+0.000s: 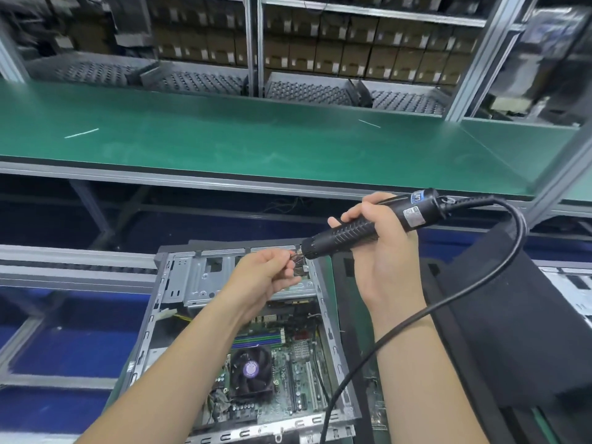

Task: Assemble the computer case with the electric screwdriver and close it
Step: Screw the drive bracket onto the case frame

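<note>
Computer case (179, 283) lies open on its side low in the view, its motherboard (288, 363) and dark CPU fan (251, 370) facing up and a grey metal drive cage (198, 280) at its far end. Beyond it runs a long green bench (256, 142), and behind that stand shelves of brown cardboard boxes (352, 49). A black side panel (512, 315) lies just right of the case. The electric screwdriver (368, 224) is held above the far right corner of the case, tilted with its tip down and to the left, its black cable (448, 299) looping from the rear end down past the right wrist. The right hand (381, 238) grips the ribbed barrel, fingers (355, 214) wrapped over the top and thumb underneath. The left hand (262, 280) hovers over the drive cage, its fingers curled together in a pinch right at the screwdriver's tip; what they hold is too small and blurred to tell, so the tip and the fingertips meet just above the cage's corner.
</note>
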A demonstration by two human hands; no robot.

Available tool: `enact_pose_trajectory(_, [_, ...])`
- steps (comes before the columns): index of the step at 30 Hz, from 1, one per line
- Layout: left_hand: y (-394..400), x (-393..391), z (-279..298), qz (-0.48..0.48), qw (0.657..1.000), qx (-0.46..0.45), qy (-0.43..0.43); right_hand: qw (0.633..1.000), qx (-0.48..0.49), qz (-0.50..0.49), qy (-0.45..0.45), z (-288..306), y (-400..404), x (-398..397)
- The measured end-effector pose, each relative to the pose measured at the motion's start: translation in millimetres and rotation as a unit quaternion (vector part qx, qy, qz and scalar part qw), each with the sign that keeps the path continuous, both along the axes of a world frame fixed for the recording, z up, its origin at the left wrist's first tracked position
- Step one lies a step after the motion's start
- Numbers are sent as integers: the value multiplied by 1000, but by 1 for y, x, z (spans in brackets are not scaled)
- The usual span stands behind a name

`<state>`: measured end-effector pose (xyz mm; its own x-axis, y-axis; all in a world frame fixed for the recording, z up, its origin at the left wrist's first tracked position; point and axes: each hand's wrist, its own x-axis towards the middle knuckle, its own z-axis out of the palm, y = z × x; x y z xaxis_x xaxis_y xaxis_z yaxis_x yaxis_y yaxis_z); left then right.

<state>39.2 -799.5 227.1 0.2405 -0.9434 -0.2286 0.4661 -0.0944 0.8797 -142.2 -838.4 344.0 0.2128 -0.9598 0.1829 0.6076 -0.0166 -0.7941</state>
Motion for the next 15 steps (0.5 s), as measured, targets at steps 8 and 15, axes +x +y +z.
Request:
enact_pose_trajectory(8, [-3,-2,-7,10,1000,5,-26,1000,7,21,1,-8,-11,-1])
enact_pose_trajectory(15, [0,-5,-10,29,996,-26,77,999,24,19,-21,-12,-18,1])
